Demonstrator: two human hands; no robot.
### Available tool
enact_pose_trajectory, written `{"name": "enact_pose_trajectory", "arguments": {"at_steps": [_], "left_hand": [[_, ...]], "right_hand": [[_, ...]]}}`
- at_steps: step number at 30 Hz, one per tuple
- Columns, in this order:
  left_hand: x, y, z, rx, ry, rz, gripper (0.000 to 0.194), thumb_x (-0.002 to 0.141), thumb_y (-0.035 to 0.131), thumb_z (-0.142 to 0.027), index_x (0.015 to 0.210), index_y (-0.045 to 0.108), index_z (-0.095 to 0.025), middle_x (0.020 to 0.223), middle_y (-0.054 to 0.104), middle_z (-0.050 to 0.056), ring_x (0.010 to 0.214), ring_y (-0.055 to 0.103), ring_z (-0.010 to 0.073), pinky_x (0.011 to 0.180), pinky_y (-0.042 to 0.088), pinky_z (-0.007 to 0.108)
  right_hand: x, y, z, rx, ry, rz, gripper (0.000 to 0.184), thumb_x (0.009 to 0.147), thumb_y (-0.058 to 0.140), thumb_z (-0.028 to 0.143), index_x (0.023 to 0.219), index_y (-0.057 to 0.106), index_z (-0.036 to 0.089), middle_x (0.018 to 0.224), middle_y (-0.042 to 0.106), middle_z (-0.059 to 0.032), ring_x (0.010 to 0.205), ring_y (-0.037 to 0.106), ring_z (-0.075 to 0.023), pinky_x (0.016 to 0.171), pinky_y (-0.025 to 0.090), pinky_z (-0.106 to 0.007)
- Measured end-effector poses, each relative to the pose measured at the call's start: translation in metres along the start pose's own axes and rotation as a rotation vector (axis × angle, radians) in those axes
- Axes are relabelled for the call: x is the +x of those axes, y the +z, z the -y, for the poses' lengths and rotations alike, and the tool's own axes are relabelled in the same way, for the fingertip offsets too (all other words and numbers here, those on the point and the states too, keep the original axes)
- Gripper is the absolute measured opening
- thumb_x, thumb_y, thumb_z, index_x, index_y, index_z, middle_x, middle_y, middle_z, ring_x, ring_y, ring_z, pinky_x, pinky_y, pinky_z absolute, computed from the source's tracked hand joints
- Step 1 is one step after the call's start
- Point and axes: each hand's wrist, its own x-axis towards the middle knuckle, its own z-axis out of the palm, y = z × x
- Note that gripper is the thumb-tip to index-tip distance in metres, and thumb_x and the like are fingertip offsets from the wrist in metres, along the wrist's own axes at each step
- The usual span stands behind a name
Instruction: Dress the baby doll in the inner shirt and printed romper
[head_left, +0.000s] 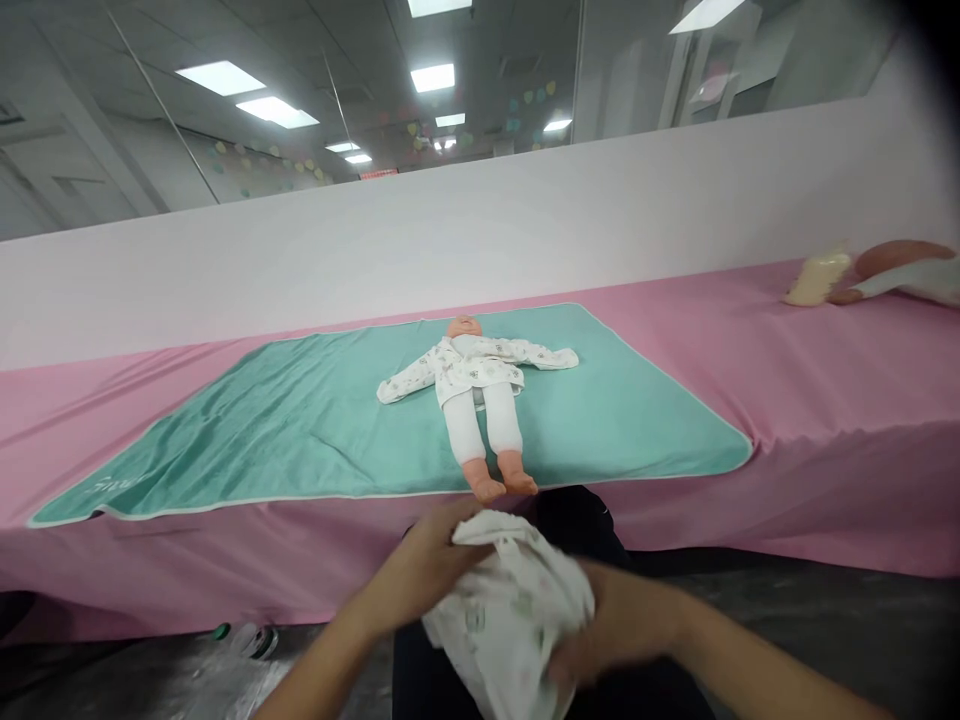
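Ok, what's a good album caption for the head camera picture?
Fingers hold a bunched printed cloth while a doll lies on a green towel.

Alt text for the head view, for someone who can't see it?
A person's left hand and right hand hold a bunched printed cloth; beyond it, a doll in a printed top lies on a green blanket over pink fabric.

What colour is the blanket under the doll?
The blanket is teal green with a pale edge (head view).

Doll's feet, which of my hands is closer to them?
Left. Your left hand is just below the feet in the picture, on the white cloth; your right hand is lower and farther right.
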Motion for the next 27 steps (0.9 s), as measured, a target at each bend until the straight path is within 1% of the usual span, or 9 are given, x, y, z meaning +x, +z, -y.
{"name": "enact_pose_trajectory", "arguments": {"at_steps": [2,4,8,11,14,18,21,23,27], "left_hand": [[-0.002,-0.016,-0.007,0.057,-0.078,-0.002,0.026,0.08,0.054,-0.037,0.099,0.058,-0.02,0.092,0.061,0.002,0.081,0.055,0.0167,0.067,0.042,0.025],[0.002,-0.021,-0.015,0.119,-0.109,0.015,0.042,0.074,0.061,-0.045,0.109,0.054,-0.022,0.096,0.06,0.002,0.083,0.055,0.0184,0.067,0.043,0.026],[0.029,-0.006,-0.021,0.247,0.016,-0.102,0.08,0.065,0.07,-0.047,0.133,0.032,-0.033,0.125,0.049,0.004,0.101,0.053,0.0242,0.077,0.045,0.033],[0.055,0.005,-0.017,0.314,0.083,-0.162,0.09,0.064,0.069,-0.05,0.139,0.021,-0.033,0.138,0.038,0.005,0.111,0.048,0.0273,0.086,0.042,0.037],[0.072,0.003,-0.012,0.247,0.109,-0.119,0.086,0.067,0.067,-0.048,0.139,0.023,-0.03,0.132,0.046,0.006,0.112,0.049,0.0249,0.088,0.042,0.034],[0.085,-0.004,-0.009,0.242,0.111,-0.031,0.059,0.073,0.062,-0.037,0.126,0.039,-0.027,0.106,0.061,0.002,0.092,0.058,0.0201,0.073,0.046,0.029],[0.091,-0.007,-0.006,0.354,0.093,-0.017,0.04,0.073,0.058,-0.033,0.111,0.048,-0.024,0.092,0.063,0.001,0.08,0.059,0.0187,0.063,0.044,0.026],[0.094,-0.009,-0.004,0.45,0.078,-0.009,0.031,0.073,0.059,-0.037,0.099,0.051,-0.023,0.088,0.062,0.001,0.076,0.059,0.0184,0.059,0.042,0.025],[0.097,-0.009,-0.001,0.658,0.028,0.007,0.03,0.075,0.055,-0.046,0.09,0.047,-0.021,0.084,0.061,0.003,0.072,0.059,0.0192,0.052,0.038,0.025]], "right_hand": [[0.004,-0.01,0.008,0.0,-0.026,-0.147,0.044,0.068,0.072,0.036,0.107,0.057,0.021,0.089,0.061,-0.0002,0.074,0.056,-0.0127,0.062,0.045,-0.023],[0.012,-0.015,0.015,-0.064,-0.084,-0.357,0.033,0.073,0.068,0.034,0.101,0.058,0.021,0.083,0.059,0.0012,0.071,0.053,-0.0117,0.061,0.042,-0.023],[0.042,-0.015,0.019,-0.144,-0.247,-0.713,0.02,0.078,0.06,0.035,0.092,0.057,0.022,0.082,0.058,0.001,0.076,0.053,-0.014,0.068,0.042,-0.025],[0.064,-0.016,0.02,-0.047,-0.33,-0.792,0.022,0.079,0.056,0.036,0.096,0.056,0.022,0.085,0.059,-0.0001,0.078,0.054,-0.0156,0.07,0.043,-0.027],[0.074,-0.023,0.019,0.032,-0.336,-0.758,0.027,0.077,0.057,0.037,0.099,0.057,0.021,0.087,0.061,-0.0011,0.078,0.055,-0.0168,0.071,0.044,-0.029],[0.07,-0.032,0.014,0.012,-0.29,-0.815,0.028,0.076,0.059,0.039,0.096,0.058,0.02,0.086,0.061,-0.0015,0.079,0.055,-0.0175,0.068,0.044,-0.029],[0.064,-0.035,0.009,-0.102,-0.287,-0.886,0.026,0.076,0.058,0.039,0.095,0.059,0.021,0.086,0.062,-0.0012,0.079,0.055,-0.0173,0.069,0.044,-0.028],[0.059,-0.036,0.006,-0.203,-0.267,-0.946,0.024,0.076,0.057,0.037,0.094,0.059,0.022,0.087,0.063,-0.0009,0.079,0.055,-0.0175,0.068,0.043,-0.027],[0.052,-0.04,0.002,-0.33,-0.221,-1.013,0.021,0.074,0.054,0.031,0.092,0.06,0.022,0.086,0.064,0.0002,0.078,0.055,-0.0177,0.064,0.042,-0.026]]}}
